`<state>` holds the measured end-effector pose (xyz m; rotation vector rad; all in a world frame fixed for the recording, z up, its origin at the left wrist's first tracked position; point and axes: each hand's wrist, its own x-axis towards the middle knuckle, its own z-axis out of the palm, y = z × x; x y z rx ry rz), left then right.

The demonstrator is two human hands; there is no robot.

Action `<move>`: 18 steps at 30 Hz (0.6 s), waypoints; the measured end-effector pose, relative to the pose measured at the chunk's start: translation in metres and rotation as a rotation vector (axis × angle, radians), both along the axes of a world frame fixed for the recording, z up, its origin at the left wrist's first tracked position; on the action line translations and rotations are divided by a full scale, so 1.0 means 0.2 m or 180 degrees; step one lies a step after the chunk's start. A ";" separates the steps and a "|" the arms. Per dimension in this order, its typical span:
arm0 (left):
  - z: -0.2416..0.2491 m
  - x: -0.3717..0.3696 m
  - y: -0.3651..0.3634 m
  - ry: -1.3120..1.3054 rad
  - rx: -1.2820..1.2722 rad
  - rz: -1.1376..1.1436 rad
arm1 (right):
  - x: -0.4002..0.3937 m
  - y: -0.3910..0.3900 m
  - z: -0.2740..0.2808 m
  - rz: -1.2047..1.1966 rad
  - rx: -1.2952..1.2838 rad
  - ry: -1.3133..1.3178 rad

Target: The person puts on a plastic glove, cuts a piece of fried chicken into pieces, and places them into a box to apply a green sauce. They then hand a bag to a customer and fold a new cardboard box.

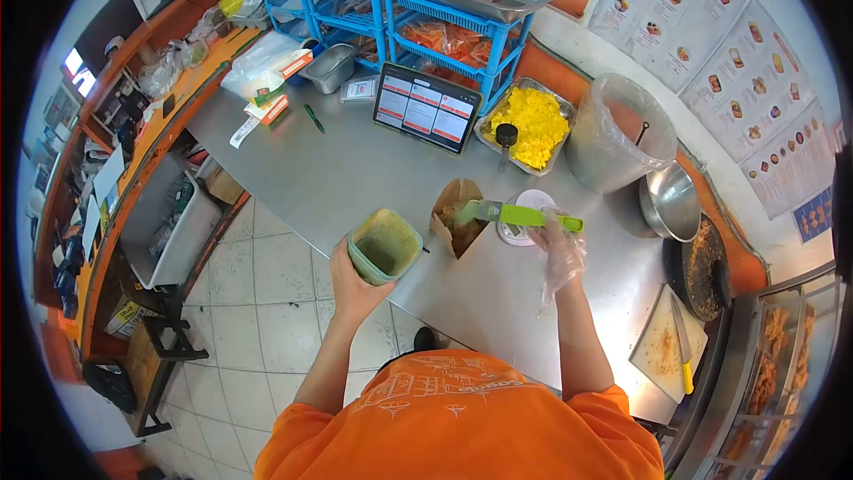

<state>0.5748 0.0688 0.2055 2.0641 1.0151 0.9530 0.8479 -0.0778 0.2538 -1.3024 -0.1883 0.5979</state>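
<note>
Head view: the left hand [351, 280] is wrapping around a green plastic container [384, 247], gripping it from the near side and holding it out over the near edge of the steel desk [355, 169], with its open mouth facing up and tilting slightly to the right. The right hand [562, 244], wearing a loose clear plastic glove, is closing on the handle of a green scoop [515, 214]. The scoop is lying almost level, its long axis running left to right, the handle end pointing right past the fingers and the working end pointing left, into the open top of a brown paper bag [458, 213]. The bag is standing on the desk just right of the container, with fried pieces showing inside. A small white scale [524, 213] is sitting just behind the scoop. Farther off, a tablet [426, 108] is leaning near a tray of yellow food [533, 124], and a lined bucket [617, 133] is standing to the right.
</note>
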 end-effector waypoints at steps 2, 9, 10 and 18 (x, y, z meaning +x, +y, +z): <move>0.01 0.01 0.00 -0.0076 -0.0017 -0.0040 | 0.00 -0.02 0.02 -0.0006 0.0013 -0.0031; -0.01 0.01 0.01 -0.0085 -0.0041 -0.0060 | -0.04 0.09 -0.01 0.0044 0.0056 -0.0436; 0.00 0.01 0.01 -0.0081 -0.0042 -0.0078 | -0.04 0.11 -0.03 0.0027 0.0054 -0.0432; 0.01 0.00 0.01 0.0027 0.0127 -0.0124 | -0.03 0.04 -0.08 0.0210 -0.0856 -0.1277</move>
